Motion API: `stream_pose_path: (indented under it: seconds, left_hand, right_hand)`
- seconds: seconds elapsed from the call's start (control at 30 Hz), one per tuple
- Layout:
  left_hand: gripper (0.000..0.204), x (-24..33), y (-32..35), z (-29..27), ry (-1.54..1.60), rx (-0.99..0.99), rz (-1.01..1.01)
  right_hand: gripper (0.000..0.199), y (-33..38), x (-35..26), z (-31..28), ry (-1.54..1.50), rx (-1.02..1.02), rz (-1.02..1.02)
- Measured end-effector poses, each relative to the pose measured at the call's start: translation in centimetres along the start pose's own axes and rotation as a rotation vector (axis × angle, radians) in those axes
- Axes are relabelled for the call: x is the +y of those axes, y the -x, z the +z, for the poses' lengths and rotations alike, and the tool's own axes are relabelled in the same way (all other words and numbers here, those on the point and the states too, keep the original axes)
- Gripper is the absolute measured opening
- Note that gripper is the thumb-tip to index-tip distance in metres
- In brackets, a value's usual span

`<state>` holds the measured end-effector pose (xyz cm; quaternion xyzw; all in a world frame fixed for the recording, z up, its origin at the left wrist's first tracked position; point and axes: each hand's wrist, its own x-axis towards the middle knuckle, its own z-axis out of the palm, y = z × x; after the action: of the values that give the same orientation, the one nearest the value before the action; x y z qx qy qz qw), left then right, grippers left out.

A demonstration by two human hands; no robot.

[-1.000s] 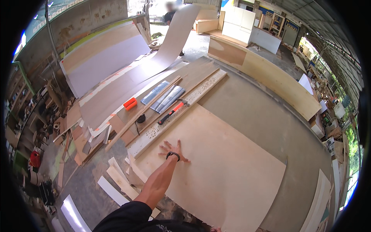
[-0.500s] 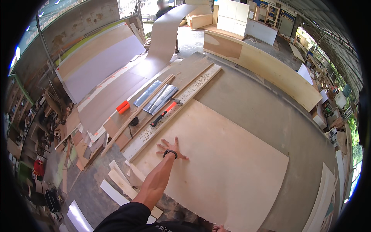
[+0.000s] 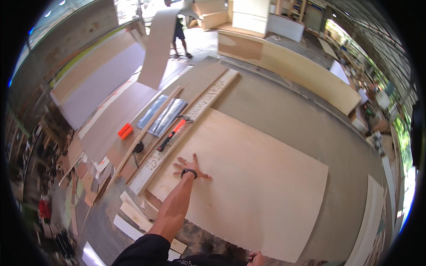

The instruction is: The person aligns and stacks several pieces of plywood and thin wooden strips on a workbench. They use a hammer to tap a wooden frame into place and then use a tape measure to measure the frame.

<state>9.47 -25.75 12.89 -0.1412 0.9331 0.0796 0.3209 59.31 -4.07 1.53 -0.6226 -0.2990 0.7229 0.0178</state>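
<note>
My left hand (image 3: 191, 170) lies flat with spread fingers on a thin, pale plywood sheet (image 3: 248, 177). A dark band circles its wrist. At the sheet's near edge, low in the picture, my right hand (image 3: 255, 258) is closed, its fingers curled; what it grips is hidden. Beyond my left hand, a claw hammer (image 3: 172, 136) with a red and black handle rests on a long, pale board (image 3: 195, 116) dotted with small marks or holes. That board runs along the plywood's left side.
Left of the board are wood strips (image 3: 153, 124), plastic-wrapped packs (image 3: 166, 116) and orange rolls (image 3: 125, 131). Offcuts (image 3: 133, 213) lie near my left forearm. At the back, a person (image 3: 179, 37) stands behind a bent sheet (image 3: 157, 48). A long wooden panel (image 3: 288, 66) borders the far side.
The whole scene has shifted in view, mostly leftward. The other person's bent sheet has changed shape and position, and their legs now show. My left hand remains flat on the plywood.
</note>
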Motion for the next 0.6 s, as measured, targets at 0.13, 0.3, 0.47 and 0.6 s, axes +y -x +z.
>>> stream_pose_path:
  seconds: [0.13,0.3,0.47,0.6]
  left_hand:
    - [0.149,0.3,-0.3,-0.2,-0.005,0.006,-0.021]
    - [0.147,2.3,0.2,0.0,-0.061,0.022,-0.039]
    - [0.146,2.2,0.0,-0.1,-0.064,0.047,-0.045]
    - [0.147,2.2,-0.5,0.1,-0.083,0.061,-0.019]
  right_hand:
    - [0.023,-1.2,-1.0,1.9,-0.052,0.147,-0.063]
    - [0.027,1.5,-3.0,3.0,-0.01,0.182,-0.074]
    - [0.032,1.6,-4.0,2.0,0.1,0.045,0.052]
    - [0.039,3.1,-5.8,1.6,-0.125,-0.034,0.196]
